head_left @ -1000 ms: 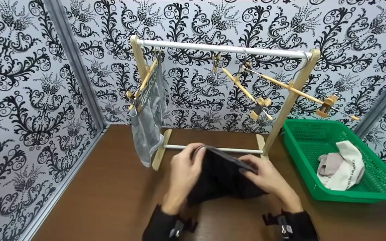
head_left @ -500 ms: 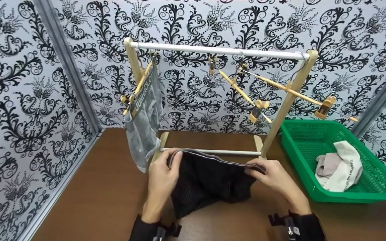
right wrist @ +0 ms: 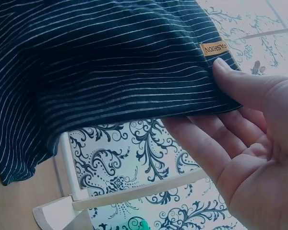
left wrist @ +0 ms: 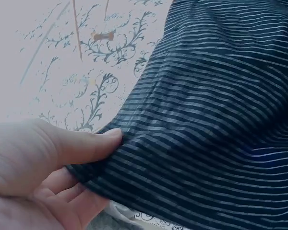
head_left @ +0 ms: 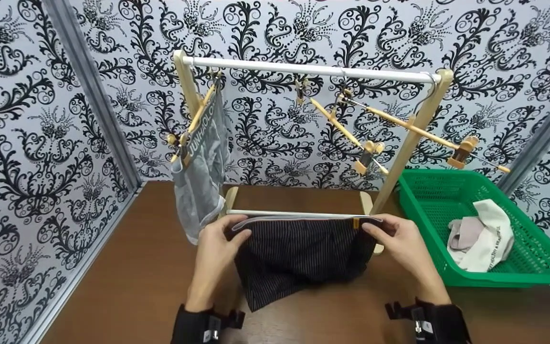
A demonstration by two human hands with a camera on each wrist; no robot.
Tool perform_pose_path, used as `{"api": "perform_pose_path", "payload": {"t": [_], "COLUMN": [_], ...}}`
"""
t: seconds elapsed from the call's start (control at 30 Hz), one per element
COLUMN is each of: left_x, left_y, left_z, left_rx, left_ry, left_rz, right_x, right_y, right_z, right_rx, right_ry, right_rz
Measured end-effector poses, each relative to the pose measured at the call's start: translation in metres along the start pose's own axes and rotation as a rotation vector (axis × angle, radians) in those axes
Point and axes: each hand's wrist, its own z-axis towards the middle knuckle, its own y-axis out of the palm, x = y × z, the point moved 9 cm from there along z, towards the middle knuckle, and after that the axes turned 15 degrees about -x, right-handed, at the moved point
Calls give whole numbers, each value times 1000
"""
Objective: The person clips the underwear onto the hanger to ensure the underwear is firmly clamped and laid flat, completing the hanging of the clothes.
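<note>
A pair of black pinstriped underpants (head_left: 303, 251) hangs stretched between both hands above the table, waistband up. My left hand (head_left: 218, 246) pinches the left end of the waistband between thumb and fingers. At the other end my right hand (head_left: 396, 239) pinches the waistband beside a small orange label (head_left: 356, 223), which reads FASHION in the right wrist view. Close up in the left wrist view, the left thumb presses on the striped cloth (left wrist: 197, 120). Grey underpants (head_left: 201, 172) hang clipped on a hanger at the rack's left end.
A wooden drying rack with a white rail (head_left: 303, 68) stands behind the hands. Two bare clip hangers (head_left: 337, 122) hang toward its right. A green basket (head_left: 428, 239) at right contains white and pinkish cloths (head_left: 487, 236). Patterned walls enclose the brown table (head_left: 127, 277).
Both hands have drawn apart, the left one moving left, so the waistband is now straight and taut. The black underpants have spread out and their stripes and orange label show.
</note>
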Motion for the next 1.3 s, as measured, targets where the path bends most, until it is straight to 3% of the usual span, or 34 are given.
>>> {"api": "perform_pose_path", "payload": {"t": [0.33, 0.5, 0.67, 0.77, 0.97, 1.1, 1.3], "left_x": [-10, -8, 6, 18, 40, 49, 51], "left_y": [-9, -12, -20, -27, -40, -45, -43], "left_z": [-2, -1, -1, -5, -15, -20, -21], "left_rx": [49, 72, 109, 125, 127, 102, 42], "left_ry": [-98, -64, 0, 21, 40, 52, 47], "left_rz": [-15, -175, -312, -321, -309, -280, -253], "right_x": [-8, -20, -34, -42, -52, -55, -51], "right_y": [-12, -22, -32, -37, -41, -40, -34], "right_z": [-4, -11, -21, -29, -43, -49, -51], "right_rx": [50, 89, 126, 141, 138, 104, 18], "right_ry": [-47, -78, -90, -72, 0, 46, 114], "right_rz": [36, 47, 73, 106, 287, 270, 288]}}
